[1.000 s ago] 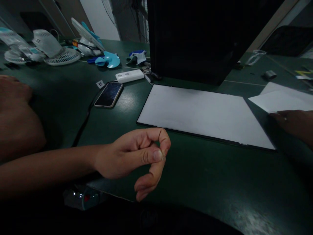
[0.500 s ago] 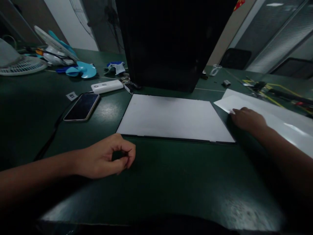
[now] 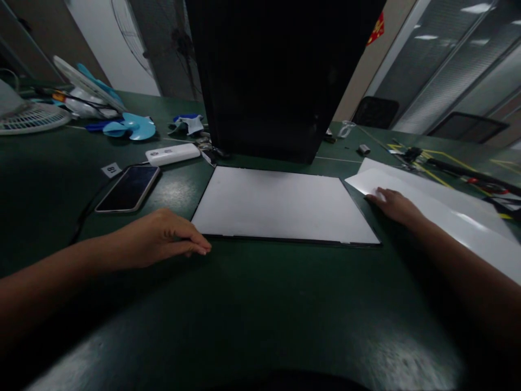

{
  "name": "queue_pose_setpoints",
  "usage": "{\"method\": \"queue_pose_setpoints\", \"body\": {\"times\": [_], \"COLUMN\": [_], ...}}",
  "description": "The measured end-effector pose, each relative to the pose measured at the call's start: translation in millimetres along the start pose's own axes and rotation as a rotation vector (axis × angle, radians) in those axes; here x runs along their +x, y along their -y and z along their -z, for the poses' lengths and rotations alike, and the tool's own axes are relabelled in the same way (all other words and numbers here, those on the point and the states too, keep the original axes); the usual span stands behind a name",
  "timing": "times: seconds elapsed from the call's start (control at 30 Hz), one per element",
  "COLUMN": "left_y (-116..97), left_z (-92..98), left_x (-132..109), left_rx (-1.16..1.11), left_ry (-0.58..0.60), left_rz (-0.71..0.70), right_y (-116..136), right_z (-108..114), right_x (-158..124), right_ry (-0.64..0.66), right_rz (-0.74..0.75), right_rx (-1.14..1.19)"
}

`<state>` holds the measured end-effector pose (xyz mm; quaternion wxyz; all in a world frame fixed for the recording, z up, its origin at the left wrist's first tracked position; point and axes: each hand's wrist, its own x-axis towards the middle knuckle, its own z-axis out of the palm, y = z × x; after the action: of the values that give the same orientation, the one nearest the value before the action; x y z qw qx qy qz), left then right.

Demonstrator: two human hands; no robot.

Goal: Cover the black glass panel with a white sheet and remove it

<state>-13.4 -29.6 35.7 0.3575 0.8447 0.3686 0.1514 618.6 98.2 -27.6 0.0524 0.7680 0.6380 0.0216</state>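
White sheet [image 3: 443, 209] pinched in the right hand [image 3: 393, 206] — the left hand [image 3: 160, 239], now less curled, fingers closed, sits by the panel [image 3: 285, 206], apparently empty

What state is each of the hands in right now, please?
Left hand: closed, fingertips together beside the white panel; no object visible in it.
Right hand: at the edge of the white sheets; whether it grips them cannot be told.

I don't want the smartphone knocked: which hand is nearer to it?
Left. The left hand is on the near side of the smartphone; the right hand is far to its right, past the white panel, at white sheets.
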Motion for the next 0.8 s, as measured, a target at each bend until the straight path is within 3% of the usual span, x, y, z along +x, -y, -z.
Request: {"method": "queue_pose_setpoints", "body": {"times": [0.1, 0.17, 0.37, 0.57, 0.7, 0.8], "left_y": [7, 11, 17, 44, 61, 65], "left_z": [11.6, 17.8, 29.9, 37.8, 37.2, 34.3], "left_x": [-5, -7, -5, -5, -1, 1], "left_rx": [0.167, 0.326, 0.705, 0.738, 0.757, 0.793], "left_ry": [-0.296, -0.387, -0.302, -0.306, -0.327, -0.317], "left_rz": [0.093, 0.170, 0.384, 0.498, 0.519, 0.539], "right_y": [7, 14, 36, 42, 56, 83], "right_z": [6, 11, 20, 29, 57, 82], "right_x": [-3, -7, -25, -40, -58, -85], "right_ry": [0.026, 0.032, -0.041, -0.179, -0.315, -0.489], "right_rz": [-0.045, -0.056, -0.043, -0.038, -0.048, 0.018], "right_rx": [0.014, 0.006, -0.090, -0.166, -0.185, -0.215]}}
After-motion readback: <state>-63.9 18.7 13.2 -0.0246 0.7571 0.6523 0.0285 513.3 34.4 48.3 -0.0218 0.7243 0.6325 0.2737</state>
